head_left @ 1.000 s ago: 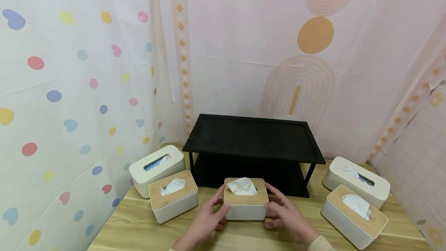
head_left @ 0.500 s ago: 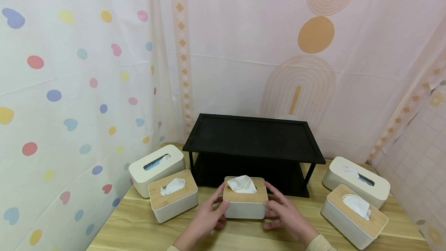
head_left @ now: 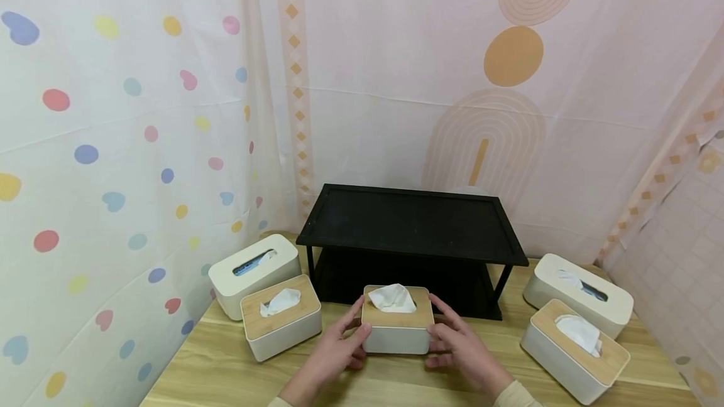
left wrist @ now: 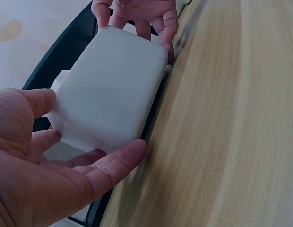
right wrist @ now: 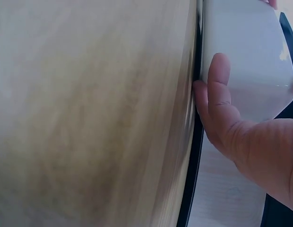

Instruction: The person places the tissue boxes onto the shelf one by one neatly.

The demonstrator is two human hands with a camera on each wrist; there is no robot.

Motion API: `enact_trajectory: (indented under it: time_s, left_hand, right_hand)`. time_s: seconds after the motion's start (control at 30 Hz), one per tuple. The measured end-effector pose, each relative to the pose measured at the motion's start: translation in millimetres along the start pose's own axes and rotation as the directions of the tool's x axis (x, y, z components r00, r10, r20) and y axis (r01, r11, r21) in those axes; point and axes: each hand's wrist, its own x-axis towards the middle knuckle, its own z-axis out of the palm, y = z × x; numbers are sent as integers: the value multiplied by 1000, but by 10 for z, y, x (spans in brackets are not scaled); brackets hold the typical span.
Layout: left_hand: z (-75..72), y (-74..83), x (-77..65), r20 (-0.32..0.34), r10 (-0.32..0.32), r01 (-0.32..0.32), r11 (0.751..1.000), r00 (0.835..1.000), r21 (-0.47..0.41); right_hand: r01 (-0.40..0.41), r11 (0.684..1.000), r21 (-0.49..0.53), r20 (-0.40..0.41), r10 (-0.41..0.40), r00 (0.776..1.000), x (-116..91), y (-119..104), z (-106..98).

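Note:
A tissue box (head_left: 397, 339) with a pale body, a wooden lid and a white tissue sticking out sits at the front of the black rack (head_left: 413, 222). My left hand (head_left: 335, 352) holds its left end, and my right hand (head_left: 465, 352) grips the right end. In the left wrist view the smooth white front of the tissue box (left wrist: 111, 85) faces the camera, with the thumb and fingers of my left hand (left wrist: 56, 175) around its near end. The right wrist view has my right hand (right wrist: 250, 135) against the other end, its far fingers partly hidden.
Left of the rack stand a white tissue box (head_left: 226, 287) and a wooden-lidded one (head_left: 285, 338). On the right are another all-white tissue box (head_left: 613, 313) and a wooden-lidded one (head_left: 565, 363). Patterned curtains (head_left: 384, 130) hang behind the wooden table (head_left: 215, 375).
The tissue box between my hands has shifted very slightly toward the rack, both hands moving along with it. The other boxes stay where they were.

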Motion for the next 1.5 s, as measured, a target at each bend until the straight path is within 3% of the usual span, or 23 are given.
enact_trajectory:
  time_s: [0.5, 0.8, 1.5]
  left_hand:
    - [-52, -24, 40, 7, -17, 18, 999, 1000, -50]
    - [-103, 46, 54, -21, -12, 10, 996, 1000, -84]
    - [-29, 165, 281, -189, 11, -17, 999, 982, -29]
  right_hand:
    - [24, 1000, 0, -29, -24, 999, 41, -11, 58]
    - [48, 999, 0, -28, -48, 998, 125, -72, 107]
    - [53, 998, -31, -67, -55, 996, 404, -263, 173]
